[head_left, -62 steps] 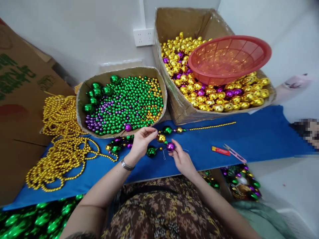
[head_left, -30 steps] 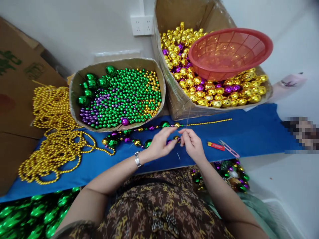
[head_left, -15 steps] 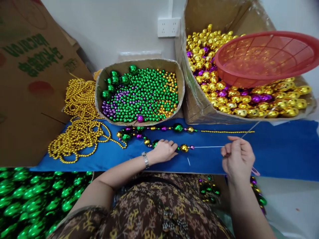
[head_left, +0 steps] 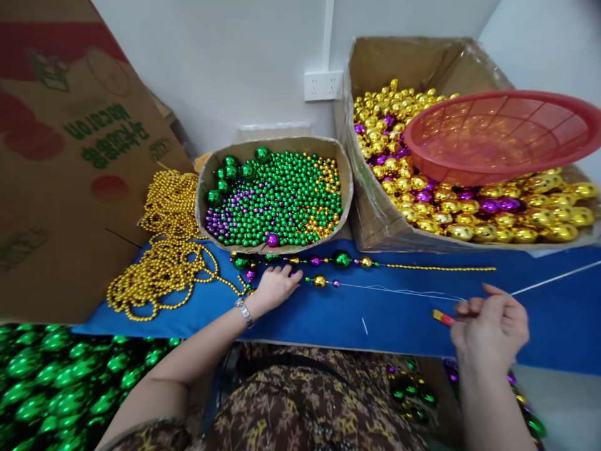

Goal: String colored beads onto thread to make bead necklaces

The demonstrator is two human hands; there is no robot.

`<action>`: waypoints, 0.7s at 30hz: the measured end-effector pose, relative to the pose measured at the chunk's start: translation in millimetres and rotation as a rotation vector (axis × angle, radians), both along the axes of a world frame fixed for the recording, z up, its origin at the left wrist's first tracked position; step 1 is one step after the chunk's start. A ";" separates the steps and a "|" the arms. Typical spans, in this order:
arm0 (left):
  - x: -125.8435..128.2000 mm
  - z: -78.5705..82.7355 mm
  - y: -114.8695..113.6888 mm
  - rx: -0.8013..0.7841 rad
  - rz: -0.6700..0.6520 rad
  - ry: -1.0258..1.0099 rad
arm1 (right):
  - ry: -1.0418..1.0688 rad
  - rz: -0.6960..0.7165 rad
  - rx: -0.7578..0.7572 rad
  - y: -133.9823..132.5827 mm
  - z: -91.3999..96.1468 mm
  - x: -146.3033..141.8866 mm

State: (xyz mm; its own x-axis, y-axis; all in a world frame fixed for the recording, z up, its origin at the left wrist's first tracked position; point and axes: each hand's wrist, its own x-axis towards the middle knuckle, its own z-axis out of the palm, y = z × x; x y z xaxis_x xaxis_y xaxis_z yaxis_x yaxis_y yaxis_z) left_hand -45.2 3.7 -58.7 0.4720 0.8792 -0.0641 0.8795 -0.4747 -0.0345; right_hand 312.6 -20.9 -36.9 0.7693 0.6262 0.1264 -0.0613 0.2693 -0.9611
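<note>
A blue-covered surface (head_left: 404,319) runs across, carrying a cardboard bead bin (head_left: 319,147) of small green, purple and gold beads, the landmark here. A tall printed carton (head_left: 61,219) stands left of the bin. Right of the bin is a larger box (head_left: 375,228) of gold and purple balls, with a red basket (head_left: 460,174) resting tilted on them. A heap of gold bead chains (head_left: 183,263) lies left of the bin, spreading toward its near side.

Two bare hands work in front of the bin, and they are now wider apart than half a second ago. The right hand (head_left: 491,326) is farther to the bin's right, its fingers closed in a pinch on a white thread (head_left: 554,279). The left hand (head_left: 277,288) is just in front of the bin, its fingers curled down over a bead strand (head_left: 320,281); how tightly they grip is hidden.

The strand now lies farther left, also in front of the bin, and a longer bare stretch of thread reaches from its last pinkish bead (head_left: 336,284) to the right hand. This suggests that thread is being drawn taut against the held beads.

A red-and-yellow packet (head_left: 444,318), to the bin's right, now shows beside the right hand. A white scrap (head_left: 365,326) lies in front of the bin, slightly right.
</note>
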 end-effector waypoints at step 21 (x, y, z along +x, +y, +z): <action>-51.9 104.1 78.7 0.285 0.200 -0.915 | -0.293 0.143 -0.054 -15.8 9.0 -37.8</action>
